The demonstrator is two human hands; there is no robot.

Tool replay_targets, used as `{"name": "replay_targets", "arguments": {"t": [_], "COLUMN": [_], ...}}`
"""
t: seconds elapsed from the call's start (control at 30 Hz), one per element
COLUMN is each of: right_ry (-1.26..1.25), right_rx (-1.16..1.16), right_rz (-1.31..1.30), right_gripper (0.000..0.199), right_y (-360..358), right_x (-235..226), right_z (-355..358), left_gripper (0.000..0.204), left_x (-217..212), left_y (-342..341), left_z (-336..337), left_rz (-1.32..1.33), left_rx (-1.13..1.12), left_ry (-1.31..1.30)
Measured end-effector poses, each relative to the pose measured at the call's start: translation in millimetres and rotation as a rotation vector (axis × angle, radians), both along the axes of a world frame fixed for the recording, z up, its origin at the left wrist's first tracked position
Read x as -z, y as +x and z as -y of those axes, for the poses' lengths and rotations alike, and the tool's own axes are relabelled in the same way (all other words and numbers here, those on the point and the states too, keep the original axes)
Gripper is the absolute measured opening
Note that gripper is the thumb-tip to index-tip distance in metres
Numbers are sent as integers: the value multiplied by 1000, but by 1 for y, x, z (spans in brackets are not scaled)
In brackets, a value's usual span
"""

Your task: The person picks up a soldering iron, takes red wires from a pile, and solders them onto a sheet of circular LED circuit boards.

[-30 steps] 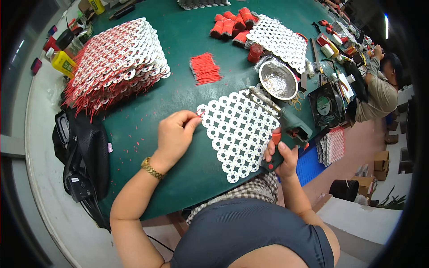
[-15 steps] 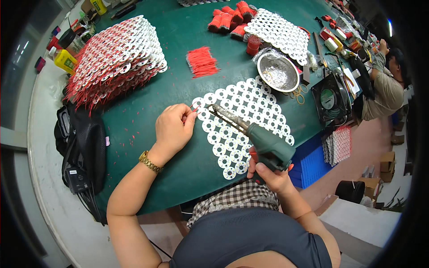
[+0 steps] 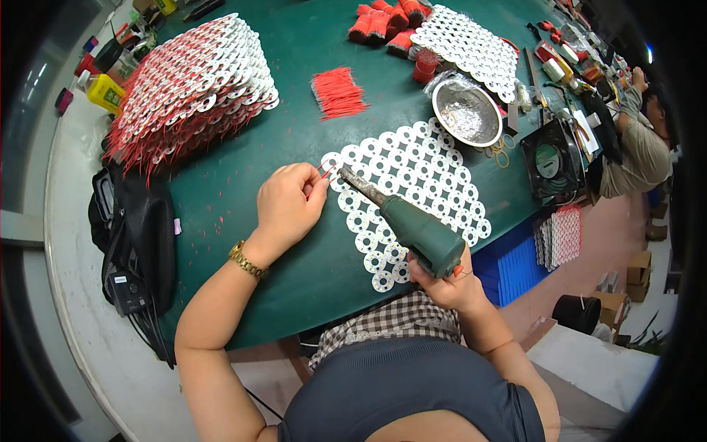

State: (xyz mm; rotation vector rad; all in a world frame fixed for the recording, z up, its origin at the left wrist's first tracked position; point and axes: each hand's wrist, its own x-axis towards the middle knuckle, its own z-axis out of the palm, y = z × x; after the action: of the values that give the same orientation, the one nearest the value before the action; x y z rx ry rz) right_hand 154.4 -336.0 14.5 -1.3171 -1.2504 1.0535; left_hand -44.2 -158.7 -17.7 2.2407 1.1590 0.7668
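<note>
A sheet of joined white ring-shaped circuit boards (image 3: 407, 177) lies flat on the green table in front of me. My left hand (image 3: 289, 205), a gold watch on its wrist, pinches a thin red wire (image 3: 325, 174) at the sheet's far left corner. The wire's end reaches the corner ring. Closed around the handle of a green soldering gun (image 3: 421, 230) is my right hand (image 3: 455, 286). The gun's metal nose points to the far left, its tip close beside that corner ring; whether it touches cannot be told.
A tall stack of ring boards with red wires (image 3: 195, 88) stands at far left. Loose red wires (image 3: 339, 93) lie beyond the sheet. A metal bowl (image 3: 440, 122), red wire bundles (image 3: 379, 26) and a fan (image 3: 549, 160) sit to the right. Another person (image 3: 637, 158) works at far right.
The soldering gun has swung left and its tip has come closer to the corner ring. My left hand keeps its pinch on the red wire. The whole view has shifted slightly.
</note>
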Motion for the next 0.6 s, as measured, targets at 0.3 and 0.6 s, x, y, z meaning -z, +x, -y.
{"name": "replay_targets", "arguments": {"t": [0.3,0.6], "right_ry": [22,14], "right_rx": [-69,-84], "right_rz": [92,139], "right_gripper": [26,29], "right_y": [5,4], "right_x": [-3,-12], "right_z": [-4,-5], "left_gripper": [16,15], "left_x": [0,1], "left_y": [0,1], "left_z": [-1,-2], "left_rz": [-3,-4], "left_rx": [4,0], "left_ry": [2,-13]}}
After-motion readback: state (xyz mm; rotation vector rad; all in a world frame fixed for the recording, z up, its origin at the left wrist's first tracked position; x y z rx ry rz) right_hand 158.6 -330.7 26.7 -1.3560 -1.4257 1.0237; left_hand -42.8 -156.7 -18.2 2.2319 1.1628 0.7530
